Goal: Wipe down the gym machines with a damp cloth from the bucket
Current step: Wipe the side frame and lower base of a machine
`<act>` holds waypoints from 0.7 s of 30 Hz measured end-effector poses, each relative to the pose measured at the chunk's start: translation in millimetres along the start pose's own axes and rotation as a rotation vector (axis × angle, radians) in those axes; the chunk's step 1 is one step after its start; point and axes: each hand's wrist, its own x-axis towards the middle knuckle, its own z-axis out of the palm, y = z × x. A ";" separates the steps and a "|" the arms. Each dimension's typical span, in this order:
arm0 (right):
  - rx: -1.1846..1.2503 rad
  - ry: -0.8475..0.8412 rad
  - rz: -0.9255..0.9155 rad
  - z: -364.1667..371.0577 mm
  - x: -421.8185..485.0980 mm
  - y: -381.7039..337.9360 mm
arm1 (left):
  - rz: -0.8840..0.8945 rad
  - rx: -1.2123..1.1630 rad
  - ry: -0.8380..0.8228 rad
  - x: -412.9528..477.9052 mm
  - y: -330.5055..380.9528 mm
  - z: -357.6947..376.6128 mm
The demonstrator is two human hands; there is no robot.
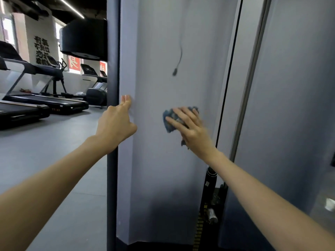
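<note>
Panel [163,69]: smooth, matt grey-blue; painted metal or plastic, cannot tell which. Cloth [169,125]: blue, nubbly pile, soft-looking. Post [112,178] along the panel's left edge: dark, matt, faint sheen. Rail [253,69] right of the panel: bare brushed metal, dull shine. Cable [227,78] beside it: thin, black, smooth. Pin [212,215] low down: bright polished metal. Floor [54,142]: grey, matt, even. Treadmill [45,101]: matt black belt, glossy trim.

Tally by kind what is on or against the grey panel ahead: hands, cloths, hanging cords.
Hands: 2, the left hand and the right hand
Cloths: 1, the blue cloth
Cords: 1, the hanging cord
Total: 4
</note>
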 end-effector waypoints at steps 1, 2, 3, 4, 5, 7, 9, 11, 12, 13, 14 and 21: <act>-0.017 -0.090 -0.115 -1.8 -9.9 1.6 | 0.003 0.005 0.003 0.6 -0.2 -0.5; -0.036 -0.159 -0.206 -5.9 -14.1 4.8 | 0.005 0.007 0.003 0.7 0.4 -1.3; -0.061 -0.211 -0.278 -11.4 -13.6 9.5 | 0.005 0.007 0.003 0.3 1.5 -2.2; -0.086 -0.246 -0.332 -16.4 -10.6 16.2 | 0.001 0.004 0.005 -0.5 2.6 -2.7; -0.113 -0.248 -0.370 -21.5 -5.1 24.2 | -0.005 0.001 0.007 -1.0 3.1 -2.8; -0.149 -0.189 -0.323 -31.4 8.6 41.3 | -0.014 -0.007 0.017 -2.4 3.5 -2.1; -0.154 -0.086 -0.126 -36.1 17.9 49.2 | -0.008 -0.010 0.034 -1.9 2.0 -0.3; -0.104 0.001 0.098 -31.3 18.0 35.5 | 0.011 -0.014 0.050 -1.3 0.0 1.6; -0.070 0.022 0.175 -25.2 13.7 22.0 | 0.021 -0.015 0.055 -1.4 -1.2 2.9; -0.042 0.020 0.206 -17.3 5.7 7.8 | 0.034 -0.014 0.055 -1.4 -2.7 4.5; -0.022 -0.002 0.183 -10.3 -5.3 -5.3 | 0.049 -0.011 0.048 -1.8 -4.2 6.7; -0.088 -0.402 -0.609 -10.4 -64.4 -13.1 | 0.098 -0.062 0.067 1.0 -14.7 23.3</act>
